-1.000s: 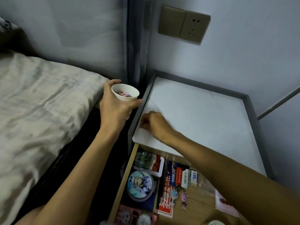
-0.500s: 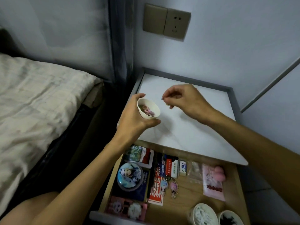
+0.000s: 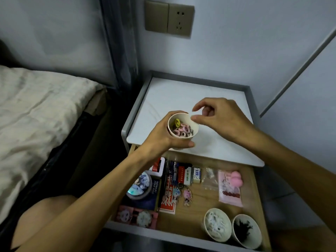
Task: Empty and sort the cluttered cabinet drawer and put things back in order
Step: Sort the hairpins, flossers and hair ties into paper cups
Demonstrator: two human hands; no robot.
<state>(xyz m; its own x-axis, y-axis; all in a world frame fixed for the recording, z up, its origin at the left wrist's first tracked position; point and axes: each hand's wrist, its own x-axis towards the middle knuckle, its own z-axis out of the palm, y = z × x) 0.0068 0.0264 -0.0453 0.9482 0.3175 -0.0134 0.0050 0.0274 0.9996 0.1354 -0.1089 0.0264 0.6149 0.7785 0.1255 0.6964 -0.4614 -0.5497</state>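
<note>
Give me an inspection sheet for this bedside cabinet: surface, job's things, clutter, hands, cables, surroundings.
Surface: white cabinet top, grey raised rim.
Job's things: open drawer below; paper cup of small pink rings and one yellow; two more cups at drawer's front right, white-filled cup and black-filled cup.
Clutter: round tin, keychains, eraser, pink packet in drawer.
Grippers: left hand grips paper cup; right hand at its rim, thumb and forefinger close, contents unclear.
Cables: nothing seen.
Surroundings: bed left, wall socket above.
</note>
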